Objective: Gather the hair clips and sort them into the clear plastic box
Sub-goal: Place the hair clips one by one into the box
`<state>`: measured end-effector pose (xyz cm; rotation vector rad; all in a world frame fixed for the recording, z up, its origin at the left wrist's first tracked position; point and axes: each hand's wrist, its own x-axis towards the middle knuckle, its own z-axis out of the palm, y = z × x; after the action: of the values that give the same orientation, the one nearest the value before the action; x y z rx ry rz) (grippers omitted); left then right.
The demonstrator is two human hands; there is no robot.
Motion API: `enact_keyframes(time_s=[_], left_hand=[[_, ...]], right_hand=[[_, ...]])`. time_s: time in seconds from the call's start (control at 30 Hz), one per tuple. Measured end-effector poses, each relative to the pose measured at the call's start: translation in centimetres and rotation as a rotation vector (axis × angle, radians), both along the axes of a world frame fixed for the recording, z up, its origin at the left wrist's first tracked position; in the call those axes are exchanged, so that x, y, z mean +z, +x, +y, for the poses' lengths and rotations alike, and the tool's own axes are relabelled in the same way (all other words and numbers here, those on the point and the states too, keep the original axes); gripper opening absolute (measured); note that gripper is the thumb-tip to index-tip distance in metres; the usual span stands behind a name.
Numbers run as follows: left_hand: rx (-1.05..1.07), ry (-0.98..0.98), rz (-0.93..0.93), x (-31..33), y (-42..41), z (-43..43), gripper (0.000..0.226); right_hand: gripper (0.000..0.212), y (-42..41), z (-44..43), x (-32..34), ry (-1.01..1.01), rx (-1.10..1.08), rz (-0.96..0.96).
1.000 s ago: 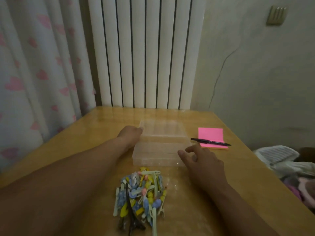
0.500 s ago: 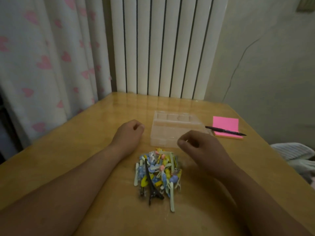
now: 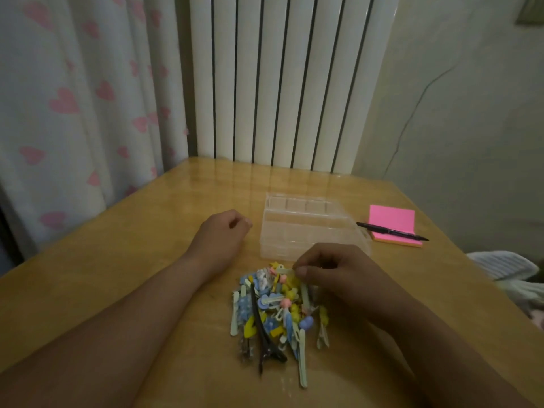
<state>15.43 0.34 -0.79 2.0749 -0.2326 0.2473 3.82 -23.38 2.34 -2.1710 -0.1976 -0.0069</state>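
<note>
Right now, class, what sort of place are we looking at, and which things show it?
Probably a room in a home, perhaps a bedroom: a heart-print curtain, a white radiator behind, and a wooden table with a pink notepad.

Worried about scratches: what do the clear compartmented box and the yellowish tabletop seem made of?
Clear compartmented box: likely hard glossy plastic; its dividers show through its walls. Yellowish tabletop: probably varnished wood or laminate; it mirrors the white ribbed radiator.
</note>
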Motion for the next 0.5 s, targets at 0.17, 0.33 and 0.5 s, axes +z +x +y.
enact_keyframes(time_s=[0.17, 0.33, 0.5], left_hand=[[-0.006, -0.025, 0.020, 0.2, -0.1, 0.0, 0.024], [-0.026, -0.021, 0.019, 0.1, -0.2, 0.1, 0.024], [-0.046, -0.003, 0.016, 0.0, -0.1, 0.1, 0.024]], right_hand=[[0.009, -0.3, -0.7, 0.7, 0.276, -0.031, 0.016], [0.014, -0.1, -1.1, 0.8, 0.367, -0.107, -0.073], [0.028, 0.3, -1.2, 0.4, 0.378, -0.149, -0.071]])
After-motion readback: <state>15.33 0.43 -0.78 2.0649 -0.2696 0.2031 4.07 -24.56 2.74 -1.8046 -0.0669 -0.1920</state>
